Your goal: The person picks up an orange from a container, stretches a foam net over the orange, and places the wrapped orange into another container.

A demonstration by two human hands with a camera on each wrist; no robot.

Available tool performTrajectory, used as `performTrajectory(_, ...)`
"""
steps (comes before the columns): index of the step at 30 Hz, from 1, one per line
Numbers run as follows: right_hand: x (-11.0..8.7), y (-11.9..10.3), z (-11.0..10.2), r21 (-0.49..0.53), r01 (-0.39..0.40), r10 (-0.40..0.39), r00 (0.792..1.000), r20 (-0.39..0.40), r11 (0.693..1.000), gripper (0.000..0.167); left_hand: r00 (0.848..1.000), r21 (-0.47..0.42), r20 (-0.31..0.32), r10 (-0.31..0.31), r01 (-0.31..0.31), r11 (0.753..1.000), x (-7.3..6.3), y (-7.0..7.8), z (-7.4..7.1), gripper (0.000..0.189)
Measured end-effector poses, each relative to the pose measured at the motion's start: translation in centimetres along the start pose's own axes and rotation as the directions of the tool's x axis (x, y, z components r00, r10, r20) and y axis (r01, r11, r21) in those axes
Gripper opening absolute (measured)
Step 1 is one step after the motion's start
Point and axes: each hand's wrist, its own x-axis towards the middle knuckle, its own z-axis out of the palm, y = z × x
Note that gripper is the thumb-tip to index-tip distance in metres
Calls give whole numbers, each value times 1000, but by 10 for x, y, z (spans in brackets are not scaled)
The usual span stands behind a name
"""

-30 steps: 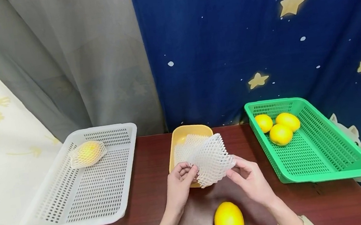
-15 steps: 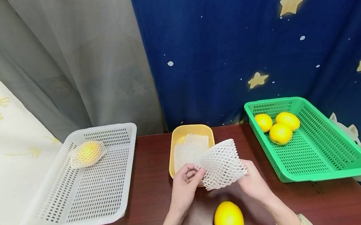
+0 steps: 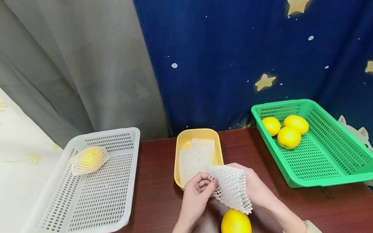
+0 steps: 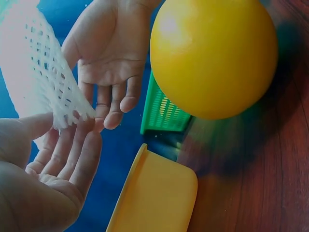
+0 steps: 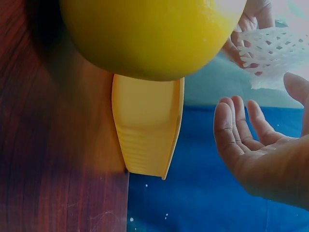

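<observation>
A white foam fruit net hangs between the hands in the head view, its lower end just above a yellow round fruit on the table. My left hand pinches one edge of the net between thumb and fingers. Behind the net's other side is my right hand, its fingers partly hidden there. The right wrist view shows that right hand with loosely bent fingers and nothing gripped, close to the net. In the left wrist view, the left thumb lies on the net's edge.
Behind the hands, a yellow tub holds more foam nets. A white basket at left contains one netted fruit. The green basket at right has several yellow fruits in it.
The net has come down towards the fruit and turned, its free end now pointing downward. My right hand has gone from pinching the net's edge to lying behind it. Left hand keeps its pinch.
</observation>
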Motion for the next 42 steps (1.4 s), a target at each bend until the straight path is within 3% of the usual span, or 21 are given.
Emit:
performTrajectory(2,1,-3,2,-2,-81,81,997,-2,997,41,1000,40,-14,15,-14,999,0,0,0,20)
performTrajectory(5,1,-4,4,-38,-118,118,993,-10,992,37,998,101,-34,46,-42,994,0,-2,-1,15)
performTrajectory(10,-2,-6,6,-25,-68,68,997,23,997,23,996,145,-54,67,-59,988,-2,-4,-1,7)
performTrajectory(15,0,-9,8,-4,-61,61,997,-43,998,14,994,109,-53,91,-84,990,1,-4,-1,11)
performTrajectory(21,1,-9,6,138,-68,82,991,-103,988,14,1000,-117,-31,3,-6,993,2,-1,-4,10)
performTrajectory(25,2,-7,4,272,-83,107,991,-74,959,6,998,-291,0,-65,63,955,1,2,-7,8)
performTrajectory(29,1,-5,3,309,-77,97,994,-49,948,18,994,-368,42,-102,111,923,1,4,-11,9)
performTrajectory(32,2,-5,3,319,-73,93,994,-50,945,20,988,-334,91,-122,145,931,3,5,-15,22)
performTrajectory(36,3,-5,1,361,-117,135,991,-26,925,17,974,-212,143,-174,202,956,3,5,-19,44)
performTrajectory(39,3,-5,-1,407,-145,138,989,48,902,19,971,-163,141,-192,214,963,3,5,-21,34)
performTrajectory(42,3,-5,-4,473,-175,110,981,163,863,24,978,-156,120,-171,189,969,3,4,-20,23)
